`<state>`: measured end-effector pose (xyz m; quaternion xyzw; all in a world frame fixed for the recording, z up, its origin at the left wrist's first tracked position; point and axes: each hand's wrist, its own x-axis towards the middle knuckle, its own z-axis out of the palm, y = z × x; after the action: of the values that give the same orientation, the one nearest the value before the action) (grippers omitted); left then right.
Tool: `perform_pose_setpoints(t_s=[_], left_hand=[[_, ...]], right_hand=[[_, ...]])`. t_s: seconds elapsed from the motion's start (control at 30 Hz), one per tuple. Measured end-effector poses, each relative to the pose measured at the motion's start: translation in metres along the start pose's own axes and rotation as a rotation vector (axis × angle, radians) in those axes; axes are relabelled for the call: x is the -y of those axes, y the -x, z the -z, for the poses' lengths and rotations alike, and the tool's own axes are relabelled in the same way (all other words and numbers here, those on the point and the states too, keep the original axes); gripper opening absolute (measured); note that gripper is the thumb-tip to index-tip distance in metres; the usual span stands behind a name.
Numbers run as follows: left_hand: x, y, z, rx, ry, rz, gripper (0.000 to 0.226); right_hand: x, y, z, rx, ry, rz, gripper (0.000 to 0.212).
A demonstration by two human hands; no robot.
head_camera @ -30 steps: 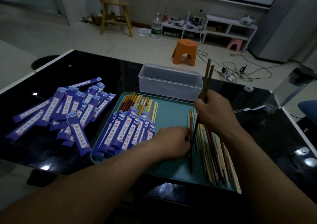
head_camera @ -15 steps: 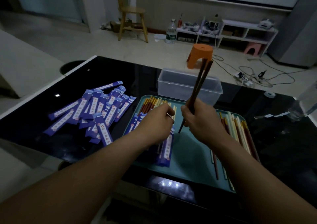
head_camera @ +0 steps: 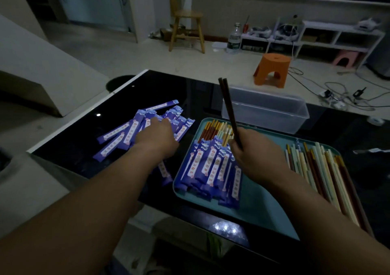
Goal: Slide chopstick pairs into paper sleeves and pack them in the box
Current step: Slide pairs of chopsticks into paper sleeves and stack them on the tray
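Moved since the earlier frame: left hand (head_camera: 157,135), from above the tray to the loose pile of purple printed paper sleeves (head_camera: 118,135) on the glossy black table (head_camera: 80,148). It rests on the pile with its fingers pointing away; whether they pinch a sleeve cannot be told.

Right hand (head_camera: 253,150): fist closed round a dark brown chopstick pair (head_camera: 229,110), held near upright with the tips side by side.

Rectangular teal tray (head_camera: 263,207): a row of sleeved pairs (head_camera: 211,169) at its left, loose mixed-colour chopsticks (head_camera: 320,173) at its right.

Clear plastic box (head_camera: 274,110): behind the tray, lid off, seemingly nothing packed.

Risks, as judged:
- Overlapping sleeves may come up two at a time.
- A blind pinch may crease a sleeve's mouth.
- The one-handed grip may let the sticks slip out of line, so that they snag or tear the paper on entry.
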<state>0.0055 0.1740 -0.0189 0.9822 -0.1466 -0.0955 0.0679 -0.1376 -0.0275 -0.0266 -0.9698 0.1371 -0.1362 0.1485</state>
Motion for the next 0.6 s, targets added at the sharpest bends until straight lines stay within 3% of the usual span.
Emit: perform_pose_setpoints(t_s=[0.07, 0.3, 0.47, 0.6], left_hand=[[0.006, -0.004, -0.008, 0.04, -0.046, 0.033, 0.071], [0.003, -0.013, -0.019, 0.006, -0.013, 0.004, 0.054], [0.003, -0.018, -0.021, -0.075, 0.001, -0.023, 0.02], [-0.006, -0.018, -0.017, -0.186, 0.055, -0.047, 0.009]], right_hand=[[-0.002, 0.002, -0.001, 0.01, 0.003, -0.008, 0.021], [-0.012, 0.004, -0.002, 0.032, 0.002, -0.037, 0.021], [-0.013, 0.004, -0.001, 0.026, -0.033, -0.042, 0.024], [-0.015, 0.006, 0.001, 0.024, -0.051, -0.048, 0.023]])
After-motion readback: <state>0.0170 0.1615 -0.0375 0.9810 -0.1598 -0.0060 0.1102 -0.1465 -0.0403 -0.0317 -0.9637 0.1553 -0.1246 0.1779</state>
